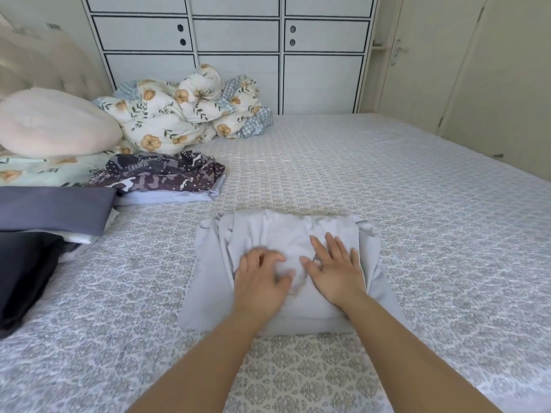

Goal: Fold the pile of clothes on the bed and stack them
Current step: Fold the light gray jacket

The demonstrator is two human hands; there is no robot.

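Lying on the bed (417, 189), a pale grey garment (208, 281) is pressed by the right hand (334, 266), fingers spread flat, and bunched by the left hand (262, 278), fingers curled into the cloth.

A wide bed (417, 204) fills most of the view, covered by a pale grey sheet with a repeating ornamental print. Behind it stands a white wardrobe (238, 40) whose panelled doors are edged in dark lines, some with pairs of round holes. To the right is a cream door (417, 70) with a lever handle, set in a cream wall (512, 84). A tufted beige headboard (35, 55) rises at the far left. Soft daylight fills the room evenly.
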